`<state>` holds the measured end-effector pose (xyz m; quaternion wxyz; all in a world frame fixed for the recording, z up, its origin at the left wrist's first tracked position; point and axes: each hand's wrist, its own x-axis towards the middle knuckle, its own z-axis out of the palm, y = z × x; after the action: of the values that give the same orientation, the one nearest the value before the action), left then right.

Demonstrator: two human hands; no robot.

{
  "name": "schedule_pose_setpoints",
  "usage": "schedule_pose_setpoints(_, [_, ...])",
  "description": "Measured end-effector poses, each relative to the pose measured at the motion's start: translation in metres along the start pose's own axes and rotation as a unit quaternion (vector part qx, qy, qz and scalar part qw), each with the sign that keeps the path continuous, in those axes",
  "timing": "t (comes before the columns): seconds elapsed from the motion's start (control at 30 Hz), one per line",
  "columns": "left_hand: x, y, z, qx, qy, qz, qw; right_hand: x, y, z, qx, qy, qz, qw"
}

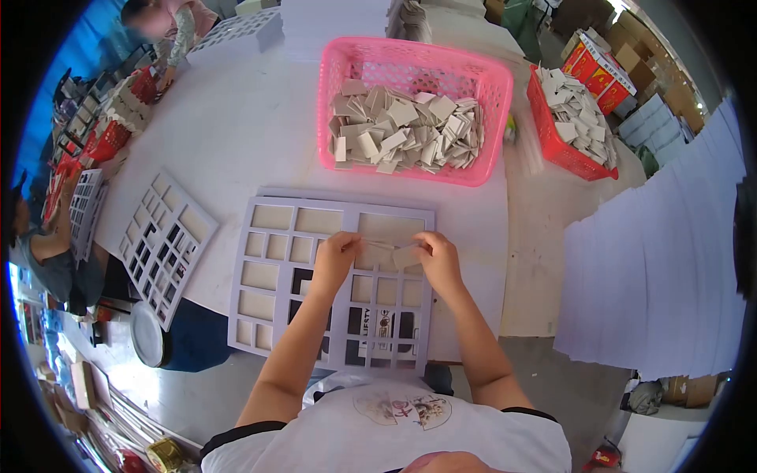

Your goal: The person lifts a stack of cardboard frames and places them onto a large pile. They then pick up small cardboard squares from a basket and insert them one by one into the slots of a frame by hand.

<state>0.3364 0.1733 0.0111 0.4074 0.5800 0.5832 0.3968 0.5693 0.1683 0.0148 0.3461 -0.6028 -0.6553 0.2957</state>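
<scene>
A white frame board (pixel 337 276) with many rectangular openings lies at the table's near edge. Grey card pieces fill its upper and left openings, while several lower ones show dark gaps. Over its upper right part, my left hand (pixel 337 254) is closed on thin card pieces. My right hand (pixel 435 256), just to the right, pinches a small grey card (pixel 406 257). Beyond the board stands a pink basket (pixel 495 118) holding a heap of grey cards (pixel 394 130).
Another openwork board (pixel 206 221) lies at the left, overhanging the table (pixel 260 118). A red basket (pixel 548 130) of cards stands at the right, near tall white sheets (pixel 654 252). Two people are at the left; a blue barrel (pixel 193 339) stands below.
</scene>
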Motion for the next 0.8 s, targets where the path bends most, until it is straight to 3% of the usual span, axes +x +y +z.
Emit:
schedule_pose_setpoints(0.17, [-0.007, 0.004, -0.002, 0.011, 0.114, 0.163, 0.98, -0.016, -0.007, -0.001, 0.108, 0.058, 0.034, 0.992])
schedule_pose_setpoints(0.27, [-0.025, 0.026, -0.016, -0.005, 0.116, 0.067, 0.991, -0.028, 0.005, -0.008, 0.175, 0.022, 0.077, 0.981])
schedule_pose_setpoints(0.33, [-0.037, 0.03, -0.023, 0.004, 0.049, 0.04, 0.998, -0.037, 0.005, -0.016, 0.202, -0.023, 0.109, 0.973])
schedule_pose_setpoints(0.43, [-0.057, 0.028, -0.032, 0.033, -0.086, -0.004, 0.996, -0.052, 0.011, -0.019, 0.226, -0.062, 0.053, 0.971])
schedule_pose_setpoints(0.53, [-0.075, 0.011, -0.032, 0.066, -0.167, 0.091, 0.979, -0.067, -0.007, -0.02, 0.303, -0.152, 0.157, 0.927])
schedule_pose_setpoints(0.57, [-0.078, 0.007, -0.031, 0.097, -0.194, 0.11, 0.97, -0.073, -0.015, -0.019, 0.255, -0.172, 0.143, 0.941])
schedule_pose_setpoints(0.63, [-0.088, 0.002, -0.025, 0.155, -0.192, 0.142, 0.959, -0.084, -0.03, -0.011, 0.156, -0.21, 0.111, 0.959])
schedule_pose_setpoints(0.8, [-0.095, 0.001, -0.021, 0.225, -0.192, 0.151, 0.943, -0.1, -0.038, 0.005, 0.088, -0.195, 0.028, 0.976])
